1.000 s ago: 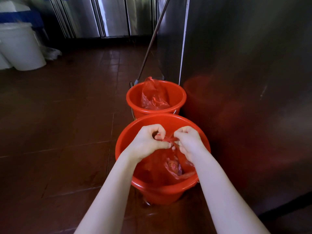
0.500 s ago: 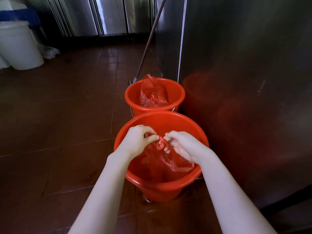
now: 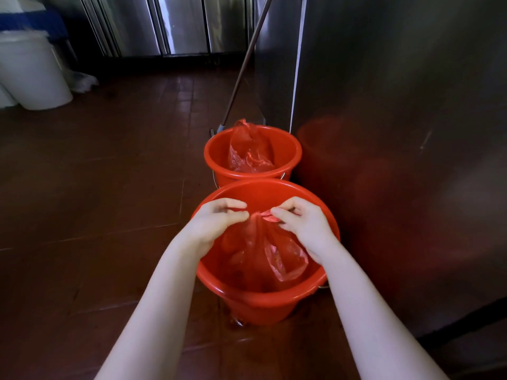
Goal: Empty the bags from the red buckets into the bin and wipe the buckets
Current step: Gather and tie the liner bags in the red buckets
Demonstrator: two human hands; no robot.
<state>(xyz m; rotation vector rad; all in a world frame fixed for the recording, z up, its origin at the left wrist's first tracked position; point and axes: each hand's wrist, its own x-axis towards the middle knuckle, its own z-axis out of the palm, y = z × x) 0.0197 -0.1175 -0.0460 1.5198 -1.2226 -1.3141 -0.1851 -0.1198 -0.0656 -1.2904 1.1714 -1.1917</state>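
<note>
White bin (image 3: pixel 33 75) far left, well apart from the work. Left hand (image 3: pixel 216 223) and right hand (image 3: pixel 304 226) both pinch the gathered neck of the red bag (image 3: pixel 263 242), which hangs inside the near bucket (image 3: pixel 258 300). Thin film: soft, probably light and slippery, likely tears if yanked. Best hold is that bunched neck. Far bucket (image 3: pixel 216 152) just behind, its own bag (image 3: pixel 249 152) inside. Mop handle (image 3: pixel 244 64) leans on the steel cabinet (image 3: pixel 397 105) at right. Brown tile floor (image 3: pixel 109 187) looks glossy, maybe wet.
</note>
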